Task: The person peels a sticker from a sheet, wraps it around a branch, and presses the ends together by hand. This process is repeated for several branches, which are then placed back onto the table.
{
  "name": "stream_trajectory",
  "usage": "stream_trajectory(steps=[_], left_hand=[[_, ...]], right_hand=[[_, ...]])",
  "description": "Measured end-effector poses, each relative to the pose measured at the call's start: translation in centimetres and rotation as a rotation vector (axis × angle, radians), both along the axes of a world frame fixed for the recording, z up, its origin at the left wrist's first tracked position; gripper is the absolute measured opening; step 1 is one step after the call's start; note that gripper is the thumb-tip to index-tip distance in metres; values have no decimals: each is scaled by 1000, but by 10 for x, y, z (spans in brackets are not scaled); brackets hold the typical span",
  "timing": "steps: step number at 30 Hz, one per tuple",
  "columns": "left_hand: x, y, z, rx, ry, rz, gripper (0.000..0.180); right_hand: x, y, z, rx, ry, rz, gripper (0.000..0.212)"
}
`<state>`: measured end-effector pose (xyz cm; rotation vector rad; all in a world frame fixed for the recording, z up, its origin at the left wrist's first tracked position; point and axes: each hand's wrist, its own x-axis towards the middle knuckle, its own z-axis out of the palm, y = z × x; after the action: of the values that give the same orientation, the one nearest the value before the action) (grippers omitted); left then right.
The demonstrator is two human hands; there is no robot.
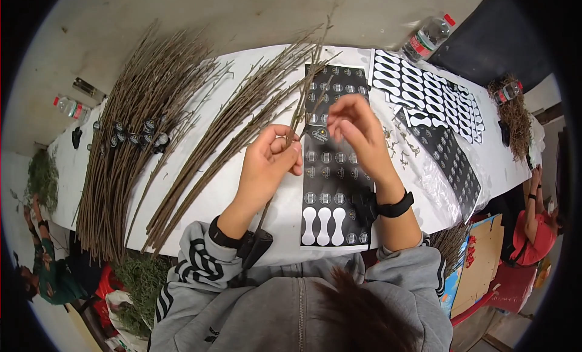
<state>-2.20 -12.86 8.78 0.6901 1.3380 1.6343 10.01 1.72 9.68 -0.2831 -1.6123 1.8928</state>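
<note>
My left hand (264, 163) is closed round a thin brown twig (297, 112), pinching it between thumb and fingers above the table. The twig reaches up past the table's far edge, and its lower end shows below my hand. Close by on the right, a black label (319, 134) with pale print lies between my hands; I cannot tell whether it is stuck to the twig. My right hand (368, 147) is raised with curled fingers apart from the thumb, and nothing shows in it. Under both hands lies a black sticker sheet (327, 185), with several white dumbbell-shaped spots at its near end.
Left of my hands lie a loose row of twigs (212, 143) and a thick pile (115, 170) with round black labels. More label sheets (424, 91), a clear bottle (429, 37) and plastic film (429, 170) occupy the right. Other people (533, 231) work at both sides.
</note>
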Motion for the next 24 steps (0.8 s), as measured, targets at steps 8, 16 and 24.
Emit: stream_trajectory(steps=[8, 16, 24], left_hand=[[7, -5, 0, 1, 62, 102, 9], [9, -8, -3, 35, 52, 114, 9], [16, -9, -3, 74, 33, 173, 8]], right_hand=[[-6, -22, 3, 26, -291, 117, 21], [-6, -30, -1, 21, -272, 78, 17], [-7, -28, -3, -13, -253, 105, 17]])
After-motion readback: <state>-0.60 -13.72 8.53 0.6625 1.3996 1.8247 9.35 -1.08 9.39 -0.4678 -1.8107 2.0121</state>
